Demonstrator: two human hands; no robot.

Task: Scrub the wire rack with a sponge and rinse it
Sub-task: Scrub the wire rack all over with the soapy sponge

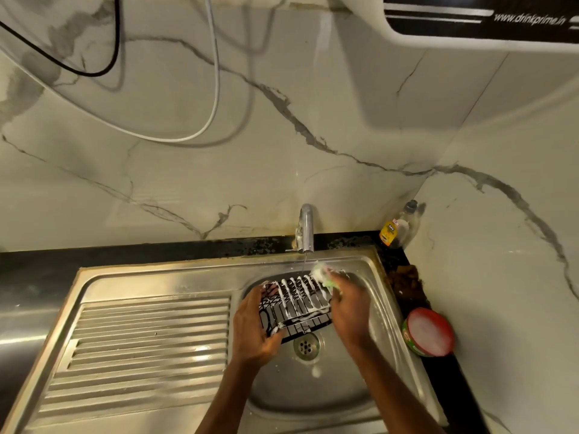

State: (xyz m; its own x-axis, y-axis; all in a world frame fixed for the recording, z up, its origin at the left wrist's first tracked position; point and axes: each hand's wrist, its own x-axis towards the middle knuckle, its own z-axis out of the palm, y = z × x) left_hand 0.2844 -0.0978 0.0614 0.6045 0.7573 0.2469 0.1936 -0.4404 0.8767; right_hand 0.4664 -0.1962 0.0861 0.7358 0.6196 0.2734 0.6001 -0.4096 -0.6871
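Observation:
A black wire rack (297, 303), streaked with white foam, is held over the steel sink basin (380, 311). My left hand (253, 327) grips the rack's left side, fingers curled round its edge. My right hand (347, 308) holds a foamy green sponge (322, 274) against the rack's far right corner. A thin stream of water falls from the tap (306, 228) just beside the sponge.
The ribbed steel drainboard (150, 349) lies to the left. The drain (306, 346) sits just under the rack. On the black counter at right stand a dish-soap bottle (399, 227), a brown scrub pad (405, 278) and a red-rimmed tub of white paste (429, 332).

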